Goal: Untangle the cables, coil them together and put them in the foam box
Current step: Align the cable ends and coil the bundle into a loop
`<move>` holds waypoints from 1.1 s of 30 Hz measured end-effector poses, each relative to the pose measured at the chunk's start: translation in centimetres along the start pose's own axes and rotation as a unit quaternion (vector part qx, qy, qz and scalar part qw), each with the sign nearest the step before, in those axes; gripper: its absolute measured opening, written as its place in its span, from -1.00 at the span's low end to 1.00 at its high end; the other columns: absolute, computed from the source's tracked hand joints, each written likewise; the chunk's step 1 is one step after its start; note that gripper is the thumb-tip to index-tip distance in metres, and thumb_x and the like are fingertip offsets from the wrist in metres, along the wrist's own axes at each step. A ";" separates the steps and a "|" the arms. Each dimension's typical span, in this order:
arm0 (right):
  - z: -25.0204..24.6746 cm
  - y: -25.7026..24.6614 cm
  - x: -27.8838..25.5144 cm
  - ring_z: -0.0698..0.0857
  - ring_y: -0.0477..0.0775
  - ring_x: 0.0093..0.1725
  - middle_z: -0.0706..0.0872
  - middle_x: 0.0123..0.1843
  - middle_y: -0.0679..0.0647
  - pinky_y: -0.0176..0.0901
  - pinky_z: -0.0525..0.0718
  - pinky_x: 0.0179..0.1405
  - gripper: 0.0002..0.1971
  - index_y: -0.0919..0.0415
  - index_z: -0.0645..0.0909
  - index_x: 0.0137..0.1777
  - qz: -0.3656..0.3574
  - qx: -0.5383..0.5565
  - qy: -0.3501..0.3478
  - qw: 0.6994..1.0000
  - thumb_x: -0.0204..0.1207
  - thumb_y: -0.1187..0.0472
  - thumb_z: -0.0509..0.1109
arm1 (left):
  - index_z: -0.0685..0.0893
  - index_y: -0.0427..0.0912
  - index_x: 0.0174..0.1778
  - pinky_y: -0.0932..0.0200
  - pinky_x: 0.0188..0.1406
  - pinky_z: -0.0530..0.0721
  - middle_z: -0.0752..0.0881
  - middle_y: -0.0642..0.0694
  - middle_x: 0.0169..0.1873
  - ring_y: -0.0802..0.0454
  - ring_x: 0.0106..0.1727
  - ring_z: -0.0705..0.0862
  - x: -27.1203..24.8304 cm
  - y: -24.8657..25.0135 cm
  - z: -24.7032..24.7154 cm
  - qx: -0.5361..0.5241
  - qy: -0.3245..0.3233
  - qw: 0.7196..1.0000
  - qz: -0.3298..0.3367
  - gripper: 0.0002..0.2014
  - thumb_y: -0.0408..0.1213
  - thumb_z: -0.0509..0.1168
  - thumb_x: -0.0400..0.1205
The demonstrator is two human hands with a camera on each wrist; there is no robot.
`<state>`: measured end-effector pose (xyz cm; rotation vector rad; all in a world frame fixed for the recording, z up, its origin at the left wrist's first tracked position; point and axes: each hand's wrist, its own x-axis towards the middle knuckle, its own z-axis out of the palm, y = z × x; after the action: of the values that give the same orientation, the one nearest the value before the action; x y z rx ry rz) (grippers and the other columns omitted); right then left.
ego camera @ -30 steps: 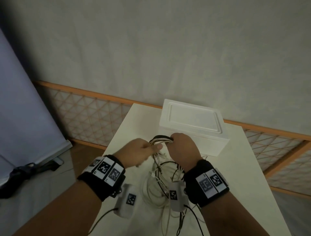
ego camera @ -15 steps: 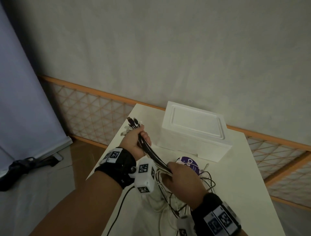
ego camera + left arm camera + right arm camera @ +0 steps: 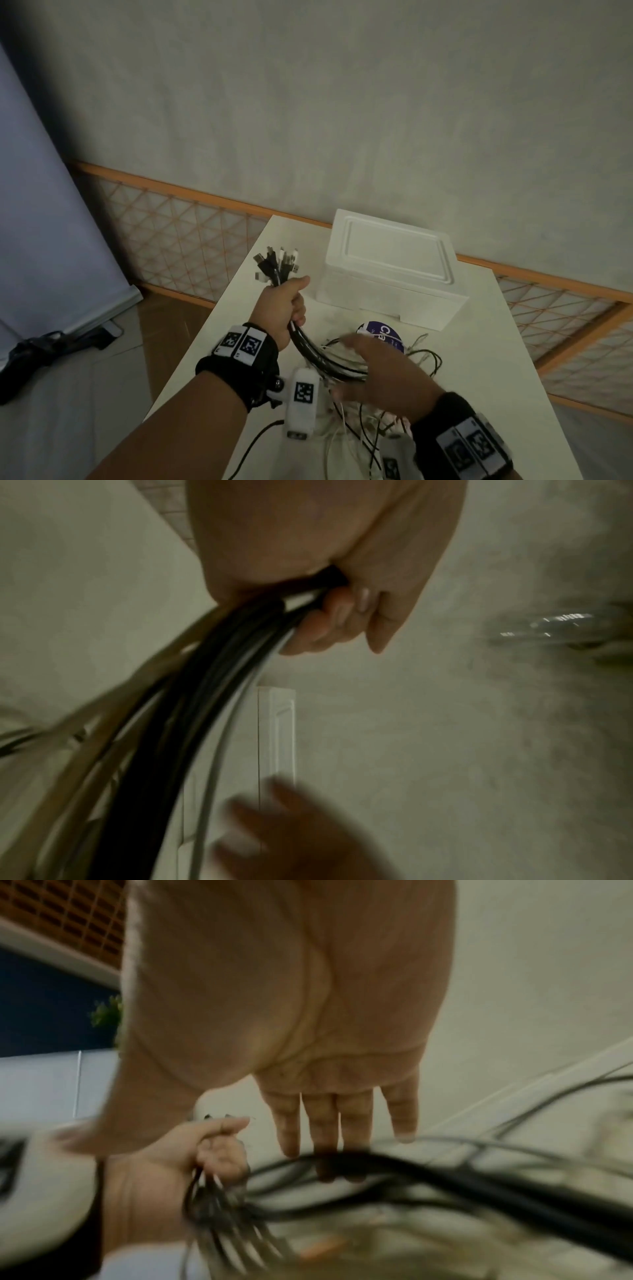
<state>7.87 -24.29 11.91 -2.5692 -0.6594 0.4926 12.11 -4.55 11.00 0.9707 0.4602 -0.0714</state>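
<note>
My left hand (image 3: 296,303) is raised above the table's left side and grips a bundle of black and white cables (image 3: 318,353). Their plug ends (image 3: 277,265) stick up out of the fist. In the left wrist view my fingers (image 3: 329,618) curl round the cables (image 3: 192,710). My right hand (image 3: 363,353) is blurred, with straight fingers (image 3: 342,1123) spread over the hanging strands (image 3: 445,1175) and holding nothing. Loose loops lie under it on the table. The white foam box (image 3: 390,270) stands behind, its lid on.
A round purple-labelled object (image 3: 383,334) lies among the loose cables in front of the box. The white table (image 3: 496,394) is narrow, its left edge close to my left wrist. An orange lattice fence (image 3: 178,233) runs behind. Dark gear (image 3: 34,349) lies on the floor at left.
My left hand has lifted the plug ends up and to the left. My right hand slid down the bundle, then let go and opened over the strands.
</note>
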 end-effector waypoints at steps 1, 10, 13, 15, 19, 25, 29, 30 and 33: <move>-0.8 -0.6 0.3 0.54 -0.20 0.30 0.51 0.39 -0.20 -0.19 0.54 0.31 -0.17 -0.10 0.36 0.51 -0.008 0.052 0.055 0.997 0.26 -0.44 0.37 | 0.31 -0.09 -0.52 0.19 -0.59 0.18 0.22 -0.01 -0.72 0.06 -0.69 0.18 -0.5 0.0 0.3 0.021 -0.027 0.999 0.022 -0.56 -0.26 0.34 0.63; -4.4 -6.9 4.2 0.70 -0.10 -0.08 0.77 -0.12 -0.07 -0.19 0.63 -0.08 -0.82 0.10 0.73 -0.02 -0.040 0.162 0.246 0.955 0.49 0.03 0.46 | 0.68 -0.17 -0.31 0.20 -0.52 0.37 0.40 -0.04 -0.67 0.05 -0.63 0.37 -3.3 -0.8 1.6 0.151 -0.170 0.965 0.130 -0.90 -0.38 0.25 0.40; -4.3 -7.4 4.2 0.71 0.00 -0.17 0.77 -0.22 0.02 -0.02 0.67 -0.10 -0.84 0.17 0.73 -0.12 -0.038 0.146 0.261 0.954 0.47 0.08 0.47 | 0.60 -0.13 -0.63 0.15 -0.45 0.41 0.47 -0.13 -0.69 -0.05 -0.61 0.45 -3.3 -0.9 1.0 0.183 -0.156 0.961 0.135 -0.83 -0.42 0.24 0.26; -4.2 -7.7 4.1 0.70 0.04 -0.21 0.76 -0.27 0.05 0.02 0.65 -0.14 -0.84 0.19 0.70 -0.16 -0.040 0.116 0.276 0.953 0.48 0.09 0.46 | 0.60 -0.16 -0.64 0.15 -0.45 0.43 0.49 -0.16 -0.69 -0.07 -0.60 0.47 -3.3 -0.9 0.9 0.184 -0.150 0.963 0.130 -0.84 -0.44 0.21 0.23; -3.8 -8.3 3.2 0.69 0.00 -0.24 0.72 -0.26 0.01 -0.15 0.63 -0.23 -0.70 0.08 0.50 0.18 -0.059 0.100 0.314 0.943 0.50 0.13 0.46 | 0.62 -0.08 -0.64 0.16 -0.46 0.41 0.48 -0.15 -0.66 -0.03 -0.62 0.45 -3.2 -1.0 0.9 0.178 -0.156 0.963 0.130 -0.77 -0.44 0.22 0.28; -4.6 -7.6 3.9 0.71 0.02 0.06 0.78 0.06 0.09 -0.21 0.58 0.16 -0.60 0.07 0.62 0.36 -0.091 0.100 0.258 0.957 0.52 0.26 0.43 | 0.68 -0.06 -0.60 0.11 -0.40 0.57 0.53 -0.12 -0.66 -0.10 -0.55 0.53 -3.5 -0.7 1.0 0.197 -0.184 0.954 0.127 -0.81 -0.36 0.30 0.31; -4.8 -6.9 4.4 0.73 0.04 -0.02 0.79 -0.04 0.08 -0.05 0.66 0.05 -0.71 0.10 0.71 0.20 -0.094 0.099 0.287 0.948 0.46 0.24 0.47 | 0.66 -0.19 -0.47 0.05 -0.33 0.62 0.56 -0.18 -0.62 -0.14 -0.52 0.57 -3.5 -0.3 1.3 0.214 -0.198 0.950 0.113 -0.88 -0.23 0.40 0.31; -4.9 -6.8 4.5 0.72 0.04 -0.06 0.78 -0.09 0.07 -0.04 0.67 0.00 -0.74 0.11 0.71 0.14 -0.092 0.096 0.295 0.946 0.45 0.23 0.48 | 0.63 -0.29 -0.40 0.03 -0.31 0.61 0.57 -0.19 -0.61 -0.15 -0.52 0.57 -3.4 -0.3 1.3 0.216 -0.194 0.951 0.105 -0.81 -0.21 0.39 0.34; -5.7 -6.5 4.4 0.63 -0.11 -0.21 0.69 -0.25 -0.07 -0.23 0.60 -0.20 -0.86 0.13 0.65 -0.04 -0.106 0.085 0.295 0.946 0.43 0.21 0.50 | 0.58 -0.34 -0.33 0.05 -0.33 0.59 0.57 -0.20 -0.59 -0.13 -0.51 0.57 -3.4 -0.5 1.3 0.214 -0.180 0.954 0.103 -0.73 -0.16 0.38 0.44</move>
<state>11.62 -18.65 18.92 -2.2689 -0.6224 -0.2782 9.38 -6.40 12.65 1.3949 -0.0013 -0.1605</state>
